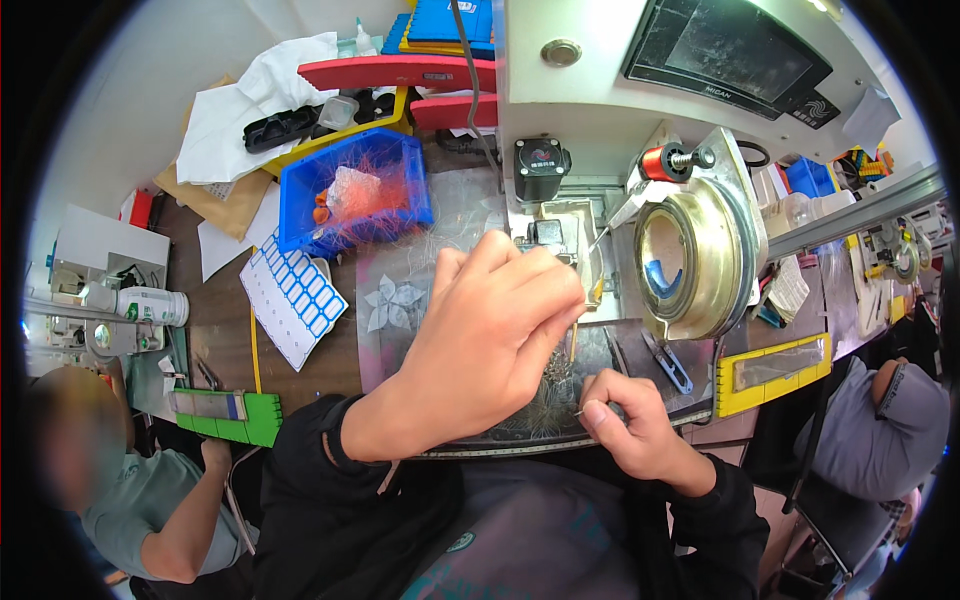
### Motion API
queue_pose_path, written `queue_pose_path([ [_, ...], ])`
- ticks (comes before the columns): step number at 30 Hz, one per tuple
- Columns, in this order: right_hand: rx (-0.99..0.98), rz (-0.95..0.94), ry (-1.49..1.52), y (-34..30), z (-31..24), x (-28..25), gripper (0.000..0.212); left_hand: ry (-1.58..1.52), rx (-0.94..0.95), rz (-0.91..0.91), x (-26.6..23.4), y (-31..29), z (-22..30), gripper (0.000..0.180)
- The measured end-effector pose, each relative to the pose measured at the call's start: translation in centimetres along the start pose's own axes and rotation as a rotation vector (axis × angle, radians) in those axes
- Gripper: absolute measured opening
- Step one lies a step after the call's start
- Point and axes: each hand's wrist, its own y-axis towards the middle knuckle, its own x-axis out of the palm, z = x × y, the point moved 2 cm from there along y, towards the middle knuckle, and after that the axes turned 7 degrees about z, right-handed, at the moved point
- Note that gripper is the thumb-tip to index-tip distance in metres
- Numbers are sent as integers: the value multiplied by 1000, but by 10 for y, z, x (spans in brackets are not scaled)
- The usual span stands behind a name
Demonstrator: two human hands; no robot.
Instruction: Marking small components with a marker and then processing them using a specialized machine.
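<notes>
My left hand (475, 345) reaches over the bench, just in front of the machine's metal fixture (592, 245). Its fingers are bent together in a pinch, and whatever lies between the fingertips is hidden behind the hand. Lower and to the right, my right hand (640, 425) is closed near the bench's front edge. Thumb and forefinger press together on a tiny thin piece, too small to name. Fine wire scraps (558, 395) lie on the bench between the hands. A blue-handled cutting tool (672, 366) rests just beyond my right hand.
Right of the fixture stands a large metal ring (690, 250) under a red wire spool (662, 163). A black motor (540, 170) sits behind. On the left are a blue bin (296, 190) with tangled reddish wire and a label sheet (295, 315). People sit at both sides.
</notes>
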Motion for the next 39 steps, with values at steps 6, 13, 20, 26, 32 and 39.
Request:
queue_pose_path([
  [6, -57, 140, 155, 29, -2, 4, 17, -89, -38, -117, -11, -27, -2, 1],
  [13, -227, 381, 258, 71, 5, 12, 17, -480, -107, 294, -8, -28, -41, 15],
  [20, -346, 450, 289, 84, 10, 13, 15, -834, -290, 345, 10, -28, -67, 20],
  [26, -322, 479, 31, 86, 11, 13, 16, -916, -345, 368, 19, -27, -74, 22],
  [32, -349, 506, 83, 87, 13, 12, 16, -907, -382, 374, 21, -24, -77, 24],
  [39, -327, 516, 1, 88, 11, 12, 16, -963, -352, 427, 26, -23, -80, 22],
])
